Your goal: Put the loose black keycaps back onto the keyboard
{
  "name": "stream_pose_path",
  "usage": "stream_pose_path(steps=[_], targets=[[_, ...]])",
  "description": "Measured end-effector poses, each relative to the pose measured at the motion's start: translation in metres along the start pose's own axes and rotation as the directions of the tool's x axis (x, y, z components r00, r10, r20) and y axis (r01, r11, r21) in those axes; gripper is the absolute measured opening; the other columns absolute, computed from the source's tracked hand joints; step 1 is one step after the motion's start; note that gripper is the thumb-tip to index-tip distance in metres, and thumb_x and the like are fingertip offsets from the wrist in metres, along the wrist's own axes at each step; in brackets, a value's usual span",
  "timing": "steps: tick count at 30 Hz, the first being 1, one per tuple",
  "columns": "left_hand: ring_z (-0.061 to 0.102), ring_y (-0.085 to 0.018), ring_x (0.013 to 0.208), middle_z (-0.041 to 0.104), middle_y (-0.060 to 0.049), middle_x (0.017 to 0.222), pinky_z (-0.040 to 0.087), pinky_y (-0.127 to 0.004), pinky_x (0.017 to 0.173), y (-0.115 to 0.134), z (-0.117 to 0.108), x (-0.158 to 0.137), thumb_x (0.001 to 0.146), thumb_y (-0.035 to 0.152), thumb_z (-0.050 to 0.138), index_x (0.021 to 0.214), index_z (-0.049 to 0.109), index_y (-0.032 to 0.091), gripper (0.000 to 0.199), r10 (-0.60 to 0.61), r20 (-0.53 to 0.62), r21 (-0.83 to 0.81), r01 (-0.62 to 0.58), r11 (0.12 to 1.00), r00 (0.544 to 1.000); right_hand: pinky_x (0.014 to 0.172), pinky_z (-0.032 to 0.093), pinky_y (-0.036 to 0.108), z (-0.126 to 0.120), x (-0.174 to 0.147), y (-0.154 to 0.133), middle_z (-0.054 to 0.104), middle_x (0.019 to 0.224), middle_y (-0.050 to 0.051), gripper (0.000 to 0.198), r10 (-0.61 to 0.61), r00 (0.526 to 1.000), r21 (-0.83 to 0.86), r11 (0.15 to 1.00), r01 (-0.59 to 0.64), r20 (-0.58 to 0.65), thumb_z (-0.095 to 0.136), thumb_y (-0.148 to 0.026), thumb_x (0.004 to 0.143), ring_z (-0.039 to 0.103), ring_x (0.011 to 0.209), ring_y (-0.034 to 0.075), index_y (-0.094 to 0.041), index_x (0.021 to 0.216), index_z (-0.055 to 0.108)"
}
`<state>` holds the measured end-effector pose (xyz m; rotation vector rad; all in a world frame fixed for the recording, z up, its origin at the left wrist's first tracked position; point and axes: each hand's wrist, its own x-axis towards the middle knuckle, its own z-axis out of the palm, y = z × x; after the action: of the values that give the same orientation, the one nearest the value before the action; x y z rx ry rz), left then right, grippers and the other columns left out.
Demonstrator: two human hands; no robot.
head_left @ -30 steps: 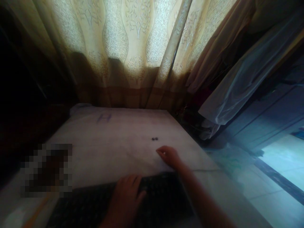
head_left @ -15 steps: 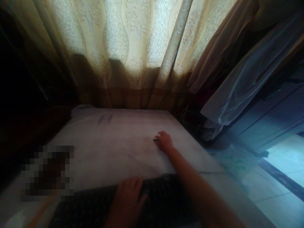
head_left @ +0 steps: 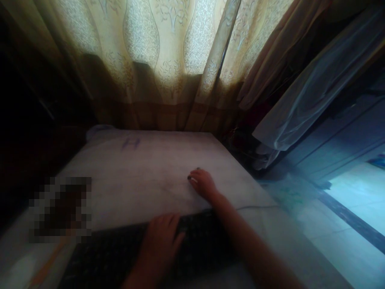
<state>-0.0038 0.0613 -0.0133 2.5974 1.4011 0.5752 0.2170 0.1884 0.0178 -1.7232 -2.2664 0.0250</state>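
Observation:
My left hand [head_left: 161, 245] lies over a black keyboard [head_left: 105, 253], fingers stretched forward and thumb apart, with nothing seen in its grip. Beyond the keyboard, my right hand [head_left: 203, 183] rests low over the pale-covered table top [head_left: 144, 176], its fingers curled. Small dark and light bits [head_left: 191, 178] show at its fingertips; the held thing is too small and blurred to name. My right forearm crosses over the keyboard's right part and hides some keys. A purple H-shaped mark [head_left: 131, 143] shows on the far left of the pale surface.
At the left lies a pixelated dark patch with an orange stick-like thing [head_left: 49, 263] below it. A thin cable [head_left: 255, 207] runs right from the keyboard. Patterned curtains [head_left: 171, 52] hang behind the table. Hanging clothes [head_left: 300, 112] and a tiled floor [head_left: 355, 200] are on the right.
The view has tilted slightly, and the table appears higher. My right hand has shifted a little left, its fingers more curled. My left hand stays over the keyboard.

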Motion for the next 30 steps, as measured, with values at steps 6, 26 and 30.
stream_pose_path(steps=[6, 26, 30], targets=[[0.06, -0.027, 0.108, 0.066, -0.01, 0.121, 0.046, -0.046, 0.096, 0.003, -0.004, 0.001, 0.094, 0.032, 0.05, 0.125, 0.059, 0.019, 0.035, -0.021, 0.028, 0.004, 0.021, 1.0, 0.999, 0.084, 0.052, 0.027, -0.015, -0.081, -0.018, 0.075, 0.101, 0.005, 0.022, -0.051, 0.998, 0.205, 0.978, 0.043, 0.033, 0.059, -0.018, 0.088, 0.069, 0.092, 0.017, -0.021, 0.105, 0.073], [0.055, -0.029, 0.114, 0.061, -0.01, 0.125, 0.042, -0.052, 0.1, 0.033, -0.008, 0.014, 0.089, 0.022, 0.062, 0.128, 0.06, 0.026, 0.04, 0.113, 0.04, 0.04, -0.114, 0.993, 0.993, 0.08, 0.049, 0.03, -0.043, -0.098, -0.031, 0.076, 0.095, 0.006, 0.018, -0.14, 0.933, 0.073, 0.99, 0.122, 0.333, 0.06, -0.02, 0.089, 0.069, 0.085, 0.021, -0.021, 0.097, 0.076], [0.056, -0.029, 0.113, 0.062, -0.009, 0.124, 0.041, -0.052, 0.101, 0.036, -0.007, 0.018, 0.087, 0.022, 0.065, 0.129, 0.059, 0.026, 0.042, 0.084, 0.068, 0.028, -0.086, 0.996, 0.994, 0.078, 0.05, 0.03, -0.041, -0.096, -0.03, 0.076, 0.095, 0.007, 0.019, -0.163, 0.928, 0.053, 0.987, 0.154, 0.334, 0.059, -0.02, 0.09, 0.07, 0.086, 0.021, -0.021, 0.097, 0.076]])
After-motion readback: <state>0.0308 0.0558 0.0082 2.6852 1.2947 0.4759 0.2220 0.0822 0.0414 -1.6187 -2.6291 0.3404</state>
